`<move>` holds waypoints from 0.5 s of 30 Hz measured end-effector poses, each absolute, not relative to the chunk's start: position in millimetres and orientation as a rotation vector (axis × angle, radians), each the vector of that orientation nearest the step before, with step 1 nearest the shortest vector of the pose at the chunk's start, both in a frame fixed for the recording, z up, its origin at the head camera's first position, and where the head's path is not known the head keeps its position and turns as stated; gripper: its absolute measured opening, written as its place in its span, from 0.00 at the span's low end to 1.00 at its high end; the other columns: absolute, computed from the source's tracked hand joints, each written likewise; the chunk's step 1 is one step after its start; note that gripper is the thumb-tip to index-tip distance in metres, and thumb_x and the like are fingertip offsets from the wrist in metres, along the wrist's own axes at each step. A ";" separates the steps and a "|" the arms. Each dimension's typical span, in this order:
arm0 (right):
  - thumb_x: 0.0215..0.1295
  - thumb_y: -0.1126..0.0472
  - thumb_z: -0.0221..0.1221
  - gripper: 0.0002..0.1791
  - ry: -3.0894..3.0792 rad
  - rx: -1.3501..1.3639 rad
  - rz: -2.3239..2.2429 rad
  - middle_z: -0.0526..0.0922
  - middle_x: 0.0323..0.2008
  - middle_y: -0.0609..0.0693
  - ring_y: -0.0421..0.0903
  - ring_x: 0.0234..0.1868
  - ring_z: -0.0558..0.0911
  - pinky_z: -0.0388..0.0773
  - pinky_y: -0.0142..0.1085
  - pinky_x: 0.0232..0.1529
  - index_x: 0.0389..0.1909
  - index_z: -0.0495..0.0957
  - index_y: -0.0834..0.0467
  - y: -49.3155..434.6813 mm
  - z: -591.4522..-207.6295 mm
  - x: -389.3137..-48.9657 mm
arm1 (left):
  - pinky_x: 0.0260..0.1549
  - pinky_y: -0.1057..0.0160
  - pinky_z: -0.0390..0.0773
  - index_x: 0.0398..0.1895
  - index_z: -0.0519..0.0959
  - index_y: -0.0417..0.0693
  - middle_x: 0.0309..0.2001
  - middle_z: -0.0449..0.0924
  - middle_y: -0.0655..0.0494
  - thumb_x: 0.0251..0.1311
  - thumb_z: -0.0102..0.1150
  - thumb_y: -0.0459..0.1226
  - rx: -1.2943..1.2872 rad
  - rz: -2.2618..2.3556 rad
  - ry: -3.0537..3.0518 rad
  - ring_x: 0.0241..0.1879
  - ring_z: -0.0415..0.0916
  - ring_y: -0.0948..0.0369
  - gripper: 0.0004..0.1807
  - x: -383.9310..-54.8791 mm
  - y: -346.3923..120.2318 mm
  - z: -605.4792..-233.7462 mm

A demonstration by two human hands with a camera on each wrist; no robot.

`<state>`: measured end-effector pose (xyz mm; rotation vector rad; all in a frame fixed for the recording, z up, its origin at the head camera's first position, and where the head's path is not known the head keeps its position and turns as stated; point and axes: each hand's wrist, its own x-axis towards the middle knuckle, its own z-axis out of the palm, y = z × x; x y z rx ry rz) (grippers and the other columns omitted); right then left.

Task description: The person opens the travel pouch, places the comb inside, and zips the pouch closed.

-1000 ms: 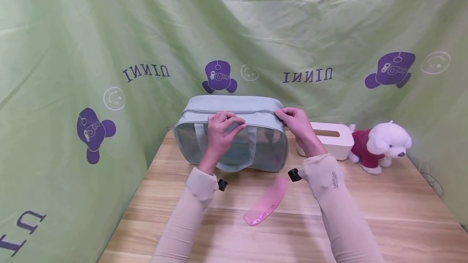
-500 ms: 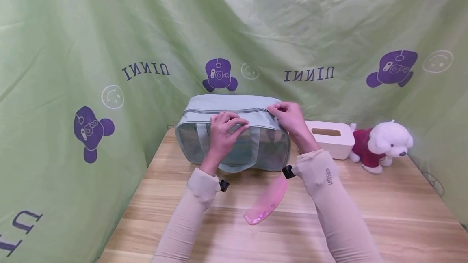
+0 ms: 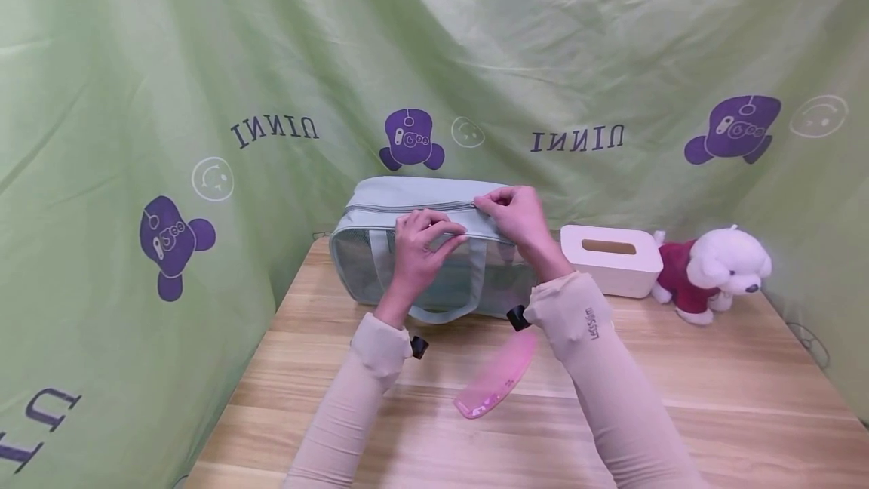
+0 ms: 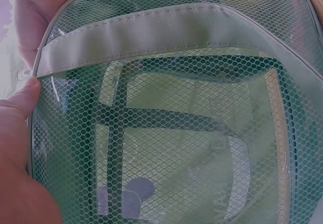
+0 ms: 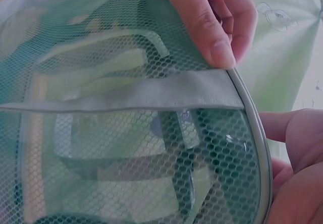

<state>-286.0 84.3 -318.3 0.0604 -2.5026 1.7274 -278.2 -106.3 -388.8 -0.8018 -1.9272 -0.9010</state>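
Observation:
A pale green toiletry bag (image 3: pixel 451 278) with clear mesh sides and strap handles stands on the table. My left hand (image 3: pixel 417 255) pinches the front top edge of the bag near its middle. Right of it, my right hand (image 3: pixel 521 219) pinches the zipper pull on the bag's top; the fingers cover the pull itself. The grey zipper (image 3: pixel 387 208) runs leftward from there. Both wrist views look through the mesh, with the left thumb (image 4: pixel 22 100) at the bag's edge in one and right-hand fingers (image 5: pixel 202 27) at the edge in the other.
A pink comb (image 3: pixel 497 379) lies on the wooden table (image 3: pixel 679 398) in front of the bag. To the right stand a white tissue box (image 3: pixel 614 270) and a plush white dog (image 3: pixel 720 270) in a red top. A green printed curtain (image 3: pixel 475 59) hangs behind.
My right hand has slid left along the bag's top with the zipper pull, from near the right end toward the left hand. The left hand keeps its place on the edge.

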 end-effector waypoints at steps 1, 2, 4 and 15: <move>0.67 0.55 0.68 0.16 -2.503 0.063 1.726 0.86 0.38 0.51 0.40 0.35 0.77 0.71 0.28 0.31 0.44 0.88 0.65 82.6 -317.7 -286.0 | 0.48 0.46 0.66 0.35 0.90 0.51 0.39 0.84 0.53 0.54 0.77 0.40 -0.803 -0.904 -1.926 0.42 0.76 0.54 0.07 -278.0 -106.2 -388.7; 0.67 0.55 0.68 0.15 -2.503 0.068 1.722 0.86 0.38 0.52 0.41 0.35 0.77 0.72 0.27 0.31 0.43 0.88 0.65 81.2 -317.1 -285.9 | 0.48 0.46 0.66 0.35 0.90 0.51 0.39 0.84 0.53 0.54 0.77 0.40 -0.804 -0.905 -1.925 0.42 0.76 0.54 0.07 -277.8 -106.1 -388.7; 0.67 0.55 0.68 0.15 -2.512 0.078 1.706 0.87 0.38 0.53 0.41 0.35 0.77 0.72 0.27 0.31 0.43 0.88 0.64 79.2 -316.5 -286.0 | 0.49 0.46 0.66 0.35 0.90 0.51 0.39 0.84 0.53 0.54 0.77 0.40 -0.803 -0.905 -1.926 0.42 0.76 0.54 0.07 -277.8 -106.0 -389.0; 0.66 0.51 0.69 0.16 -2.598 0.108 1.604 0.89 0.40 0.53 0.44 0.37 0.78 0.72 0.31 0.34 0.43 0.90 0.60 76.2 -314.2 -286.0 | 0.48 0.46 0.65 0.35 0.90 0.51 0.39 0.84 0.53 0.54 0.77 0.40 -0.798 -0.921 -1.932 0.42 0.76 0.54 0.07 -278.8 -106.2 -391.0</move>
